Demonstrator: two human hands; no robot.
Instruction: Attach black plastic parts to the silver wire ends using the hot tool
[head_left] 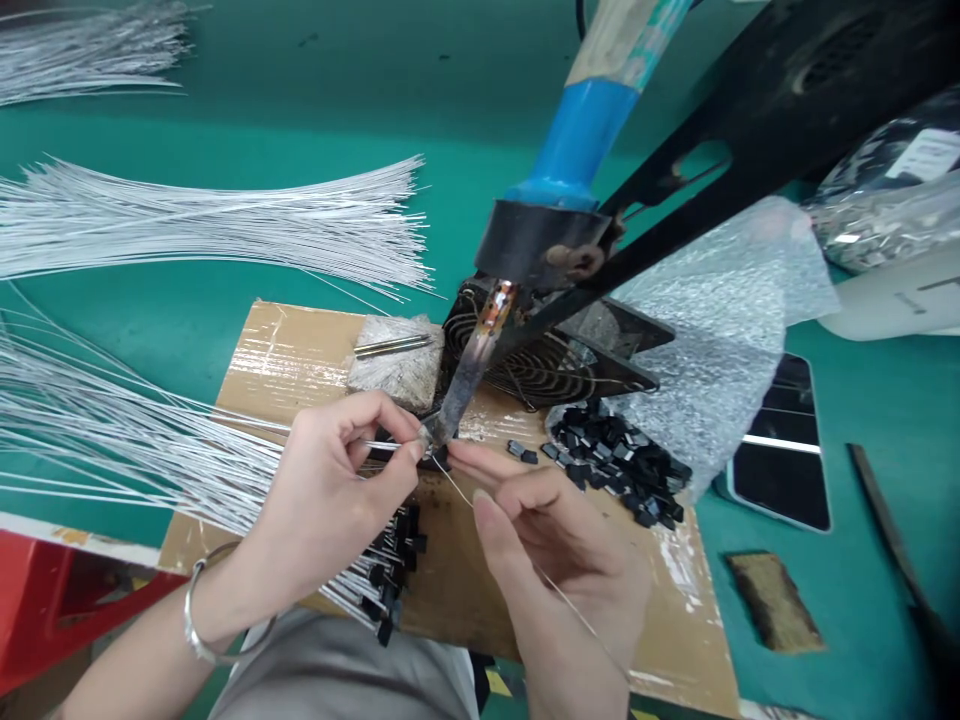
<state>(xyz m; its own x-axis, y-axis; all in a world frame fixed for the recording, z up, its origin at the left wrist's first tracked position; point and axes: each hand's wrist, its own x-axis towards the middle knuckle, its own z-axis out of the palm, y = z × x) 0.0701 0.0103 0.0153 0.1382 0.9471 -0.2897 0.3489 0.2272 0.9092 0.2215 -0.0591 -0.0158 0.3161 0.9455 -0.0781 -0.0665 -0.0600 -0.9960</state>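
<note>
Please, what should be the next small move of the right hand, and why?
Probably the right hand should feed the thin solder wire slightly toward the soldering iron's tip: its end is close there, and the left hand pinches a white wire beside that tip.

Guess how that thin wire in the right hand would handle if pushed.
The thin wire would likely bend easily, being so slender, and should be light. It may hold a line, though: it runs nearly straight out of the right hand.

Wires (pixel 187 450) lie left of the soldering iron (pixel 474 365), loose parts (pixel 619 460) right.
</note>
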